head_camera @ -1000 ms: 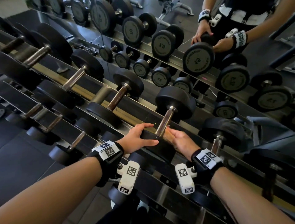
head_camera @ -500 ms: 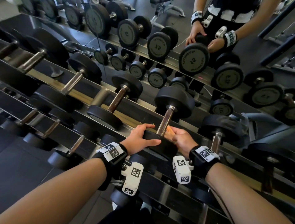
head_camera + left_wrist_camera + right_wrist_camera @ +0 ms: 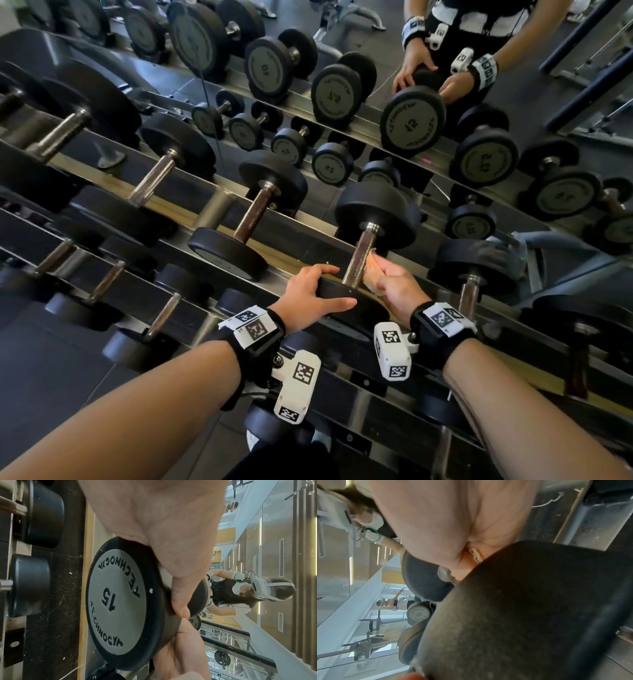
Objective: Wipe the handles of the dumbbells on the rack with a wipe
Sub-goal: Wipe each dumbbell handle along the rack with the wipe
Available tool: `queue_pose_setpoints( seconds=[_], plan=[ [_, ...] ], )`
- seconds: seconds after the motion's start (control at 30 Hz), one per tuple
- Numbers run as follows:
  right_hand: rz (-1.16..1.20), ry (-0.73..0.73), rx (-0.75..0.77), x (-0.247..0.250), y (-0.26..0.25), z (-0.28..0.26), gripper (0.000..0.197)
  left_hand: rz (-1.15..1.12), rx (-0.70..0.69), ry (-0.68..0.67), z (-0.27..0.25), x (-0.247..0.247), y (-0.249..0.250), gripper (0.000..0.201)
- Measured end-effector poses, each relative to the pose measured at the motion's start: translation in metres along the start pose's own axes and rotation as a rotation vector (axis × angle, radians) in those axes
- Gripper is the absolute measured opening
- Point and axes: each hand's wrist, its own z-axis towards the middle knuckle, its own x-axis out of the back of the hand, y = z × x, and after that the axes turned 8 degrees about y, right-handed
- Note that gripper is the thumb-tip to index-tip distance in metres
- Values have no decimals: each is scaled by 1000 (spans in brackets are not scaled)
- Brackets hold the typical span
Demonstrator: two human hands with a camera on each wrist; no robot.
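Pinched in the right hand [image 3: 394, 287], a crumpled pale wipe [image 3: 373, 265] presses against the right side of the metal handle [image 3: 359, 255] of the 15-marked Technogym dumbbell [image 3: 118, 601], which lies across the front and back rails of the upper tier of the rack [image 3: 359, 387]. Meanwhile the left hand [image 3: 308, 294] steadies that dumbbell, fingers and thumb curved over the rim of its near head just above the front rail. Judging from this, the wiping is mid-stroke on one handle; whether the handles to the left, such as the brownish one on the neighbouring dumbbell [image 3: 255, 214], are already cleaned cannot be told, since no wet sheen or residue shows. Handles further right along the tier and those on the lower tier [image 3: 102, 284] look untouched by either hand, so plenty seems left. Beyond the back rail a wall mirror [image 3: 342, 85] doubles the rows of dumbbells and shows the person's wrists with their camera bands. Below the rack lies dark gym flooring [image 3: 51, 377], and the wrist views catch a bright, high-ceilinged room in reflection.
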Motion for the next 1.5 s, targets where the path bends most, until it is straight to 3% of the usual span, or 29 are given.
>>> queue_pose_setpoints(
  seconds=[0.13, 0.2, 0.33, 0.43, 0.5, 0.57, 0.7, 0.87, 1.0, 1.17, 1.33, 1.5],
  plan=[
    [-42, -99, -2, 4, 3, -18, 30, 18, 4, 5, 0, -1, 0, 71],
    [-58, -156, -6, 9, -3, -23, 30, -9, 8, 6, -2, -1, 1, 68],
    [258, -91, -68, 26, -12, -24, 55, -70, 38, 30, -6, -2, 6, 67],
    [498, -111, -135, 47, -16, -28, 50, -113, 102, -1, -8, 0, 17, 71],
    [526, -137, -144, 63, -18, -33, 45, -113, 114, -17, -8, 3, 28, 74],
    [505, -135, -126, 79, -19, -37, 47, -64, 76, 8, -9, 2, 43, 74],
    [393, -66, -82, 117, -20, -46, 39, 173, -125, 116, -12, -20, 81, 66],
    [289, 17, -17, 171, -7, -64, 36, 97, -276, 98, -16, -82, 113, 56],
    [126, 133, 45, 213, 13, -72, 38, 7, -161, 25, -19, -130, 114, 54],
    [188, 192, 72, 244, 48, -58, 37, -101, 13, 14, -22, -167, 99, 65],
    [72, 238, 121, 239, 75, -29, 37, -111, 64, -6, -22, -183, 86, 75],
    [21, 153, 178, 227, 90, -10, 34, -117, 127, 38, -20, -188, 76, 71]
  ],
)
